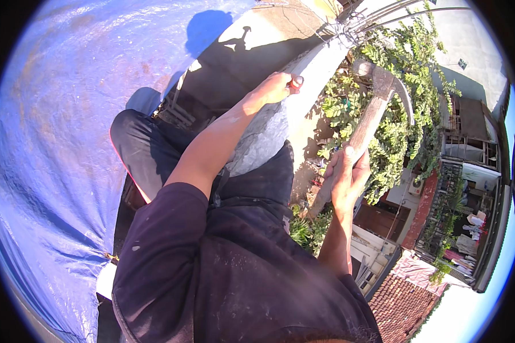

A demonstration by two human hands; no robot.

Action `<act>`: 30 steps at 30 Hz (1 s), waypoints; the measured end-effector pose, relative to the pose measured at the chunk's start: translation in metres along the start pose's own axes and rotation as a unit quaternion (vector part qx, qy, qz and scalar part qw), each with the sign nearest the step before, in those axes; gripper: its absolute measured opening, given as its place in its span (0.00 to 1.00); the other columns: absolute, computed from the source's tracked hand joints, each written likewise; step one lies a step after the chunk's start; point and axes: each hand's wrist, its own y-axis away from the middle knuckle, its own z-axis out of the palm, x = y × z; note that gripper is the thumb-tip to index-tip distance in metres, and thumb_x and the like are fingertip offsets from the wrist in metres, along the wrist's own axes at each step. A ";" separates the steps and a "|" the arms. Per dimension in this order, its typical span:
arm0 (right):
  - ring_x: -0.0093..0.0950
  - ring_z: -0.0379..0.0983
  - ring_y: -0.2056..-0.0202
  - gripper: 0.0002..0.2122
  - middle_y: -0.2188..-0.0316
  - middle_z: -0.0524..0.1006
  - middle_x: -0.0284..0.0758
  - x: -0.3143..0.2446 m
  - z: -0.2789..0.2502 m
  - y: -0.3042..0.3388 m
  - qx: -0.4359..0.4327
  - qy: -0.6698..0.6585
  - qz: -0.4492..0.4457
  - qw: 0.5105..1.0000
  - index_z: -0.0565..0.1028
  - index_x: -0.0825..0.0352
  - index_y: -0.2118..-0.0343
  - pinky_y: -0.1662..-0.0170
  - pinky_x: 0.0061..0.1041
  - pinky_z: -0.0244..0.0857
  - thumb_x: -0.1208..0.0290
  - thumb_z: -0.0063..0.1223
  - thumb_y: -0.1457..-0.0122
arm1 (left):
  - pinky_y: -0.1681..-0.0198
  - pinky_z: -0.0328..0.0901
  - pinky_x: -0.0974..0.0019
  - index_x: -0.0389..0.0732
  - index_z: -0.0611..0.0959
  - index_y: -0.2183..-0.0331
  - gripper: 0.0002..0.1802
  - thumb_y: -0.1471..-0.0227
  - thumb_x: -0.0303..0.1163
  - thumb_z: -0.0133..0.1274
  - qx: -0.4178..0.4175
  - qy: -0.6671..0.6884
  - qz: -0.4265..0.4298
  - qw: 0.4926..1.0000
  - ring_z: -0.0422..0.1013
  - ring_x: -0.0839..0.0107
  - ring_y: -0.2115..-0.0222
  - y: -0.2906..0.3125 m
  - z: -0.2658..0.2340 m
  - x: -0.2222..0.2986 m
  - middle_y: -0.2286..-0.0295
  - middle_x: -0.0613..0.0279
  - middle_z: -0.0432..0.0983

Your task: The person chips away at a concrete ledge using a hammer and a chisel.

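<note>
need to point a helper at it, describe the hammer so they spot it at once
From the big blue tarp at left, cross to the leafy green plant. In front, the right hand holds the hammer by its wooden handle. Its metal head, blunt at one end and long and curved at the other, stands out from the leaves.

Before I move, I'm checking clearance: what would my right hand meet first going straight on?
Probably the leafy green shrub, beyond the wooden-handled metal hammer your right hand holds; depth unclear.
</note>
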 end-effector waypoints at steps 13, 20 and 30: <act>0.45 0.75 0.79 0.16 0.82 0.75 0.48 0.023 0.009 -0.035 -0.079 0.385 -0.010 0.920 0.70 0.74 0.59 0.74 0.42 0.66 0.61 0.51 0.31 | 0.55 0.71 0.56 0.38 0.86 0.60 0.13 0.47 0.33 0.64 0.015 -0.058 -0.027 0.998 0.80 0.53 0.61 0.003 0.008 0.019 0.65 0.46 0.83; 0.29 0.77 0.78 0.12 0.80 0.78 0.40 0.031 0.000 -0.044 0.024 0.207 -0.157 0.965 0.69 0.76 0.59 0.75 0.28 0.68 0.68 0.49 0.30 | 0.56 0.72 0.59 0.35 0.85 0.62 0.12 0.47 0.31 0.63 0.012 -0.061 -0.017 0.998 0.81 0.60 0.61 -0.007 0.010 0.024 0.66 0.49 0.84; 0.19 0.70 0.81 0.14 0.84 0.74 0.34 -0.024 0.021 -0.046 -0.023 0.236 -0.061 0.970 0.70 0.73 0.57 0.77 0.25 0.63 0.64 0.51 0.30 | 0.57 0.71 0.61 0.36 0.85 0.58 0.12 0.45 0.28 0.60 0.034 0.005 -0.025 0.999 0.80 0.64 0.64 0.001 0.005 -0.011 0.65 0.53 0.85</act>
